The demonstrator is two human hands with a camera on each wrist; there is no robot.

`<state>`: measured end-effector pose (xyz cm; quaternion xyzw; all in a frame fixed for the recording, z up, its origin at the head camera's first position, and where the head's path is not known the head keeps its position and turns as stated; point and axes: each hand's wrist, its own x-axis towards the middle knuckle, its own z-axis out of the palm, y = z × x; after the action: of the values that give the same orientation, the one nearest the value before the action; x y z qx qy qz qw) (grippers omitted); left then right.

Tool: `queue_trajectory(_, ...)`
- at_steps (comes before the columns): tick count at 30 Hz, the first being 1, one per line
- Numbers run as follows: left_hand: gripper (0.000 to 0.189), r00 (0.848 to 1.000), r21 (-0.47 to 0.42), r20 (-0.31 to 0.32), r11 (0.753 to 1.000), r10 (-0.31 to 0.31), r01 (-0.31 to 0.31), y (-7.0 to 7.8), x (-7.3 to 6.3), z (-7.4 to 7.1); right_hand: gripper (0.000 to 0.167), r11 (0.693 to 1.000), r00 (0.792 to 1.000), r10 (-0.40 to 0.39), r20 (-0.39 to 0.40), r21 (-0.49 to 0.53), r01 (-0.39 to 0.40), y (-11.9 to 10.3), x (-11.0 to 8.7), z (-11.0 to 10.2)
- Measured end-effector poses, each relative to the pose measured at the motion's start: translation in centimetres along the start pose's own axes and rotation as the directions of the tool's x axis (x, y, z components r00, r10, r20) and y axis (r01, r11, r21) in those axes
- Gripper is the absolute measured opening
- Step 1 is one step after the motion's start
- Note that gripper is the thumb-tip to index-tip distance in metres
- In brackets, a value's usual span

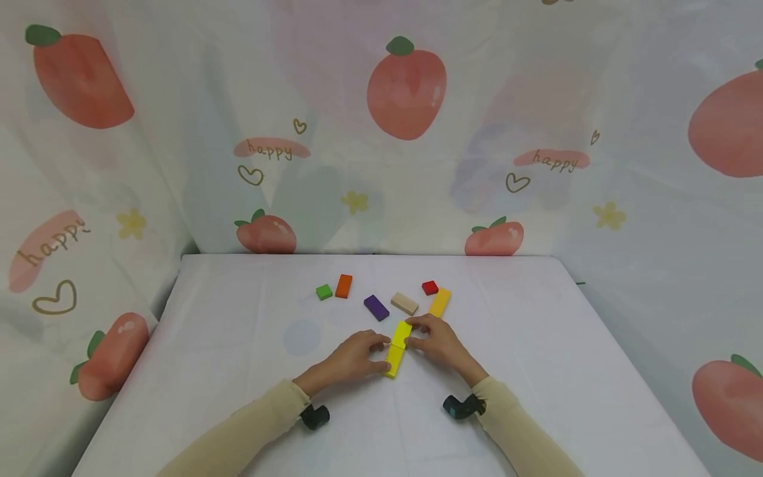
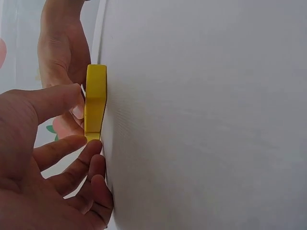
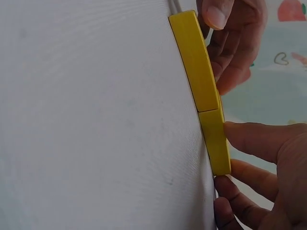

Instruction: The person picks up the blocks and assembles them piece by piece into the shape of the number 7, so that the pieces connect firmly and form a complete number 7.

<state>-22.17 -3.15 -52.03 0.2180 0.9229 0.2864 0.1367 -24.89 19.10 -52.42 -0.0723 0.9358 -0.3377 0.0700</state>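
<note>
Two yellow blocks lie end to end on the table in a slanted line. My left hand (image 1: 356,356) is at the left side of the near yellow block (image 1: 394,362), gripping it with the thumb toward its near end and the index finger by the joint. From the right, my right hand (image 1: 440,340) pinches the far yellow block (image 1: 401,332), thumb on its side and index finger at its far end. Seen low in the right wrist view, the near block (image 3: 194,62) and far block (image 3: 215,141) meet at a thin seam.
Beyond the hands lie a purple block (image 1: 376,308), a beige block (image 1: 405,303) and an orange-yellow block (image 1: 440,303). A small red block (image 1: 430,287) sits near the latter. Farther left are an orange block (image 1: 344,286) and a small green block (image 1: 324,292). Printed cloth surrounds the white table (image 1: 524,371).
</note>
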Motion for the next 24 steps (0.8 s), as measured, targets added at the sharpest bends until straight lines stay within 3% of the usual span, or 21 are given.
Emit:
queue_trajectory(9, 0.054, 1.0, 0.0, 0.001, 1.0, 0.012, -0.012, 0.1, 1.4, 0.1, 0.04, 1.0, 1.0, -0.005, 0.009, 0.006, 0.005, 0.4, 0.0, 0.0)
queue_trajectory(24, 0.047, 1.0, -0.014, 0.014, 1.0, -0.007, 0.007, 0.2, 1.7, 0.1, 0.041, 1.0, 1.0, -0.014, 0.007, -0.008, 0.014, 0.3, -0.2, -0.1)
